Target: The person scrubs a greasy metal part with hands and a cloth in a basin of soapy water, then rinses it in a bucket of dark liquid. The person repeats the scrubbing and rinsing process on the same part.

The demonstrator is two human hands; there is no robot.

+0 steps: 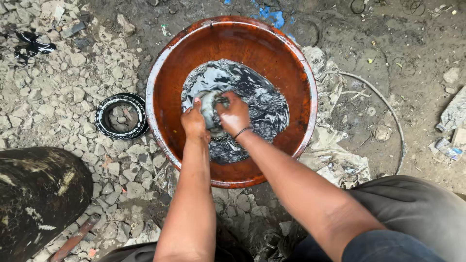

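A wide rust-orange basin (pixel 272 53) sits on the ground, holding a shallow pool of dark oily liquid (pixel 262 97) with grey foam. In the middle of the pool both my hands close on a small round metal part (pixel 209 107). My left hand (pixel 193 122) grips its left side. My right hand (pixel 235 114), with a thin dark band on the wrist, covers its right side. The part is wet and mostly hidden by my fingers.
A black greasy ring-shaped part (pixel 121 116) lies on the broken stones left of the basin. A dark rounded object (pixel 39 194) fills the lower left, with a rusty bar (pixel 73 237) beside it. Dirty cloth (pixel 335 160) and a thin wire hoop (pixel 393 121) lie to the right.
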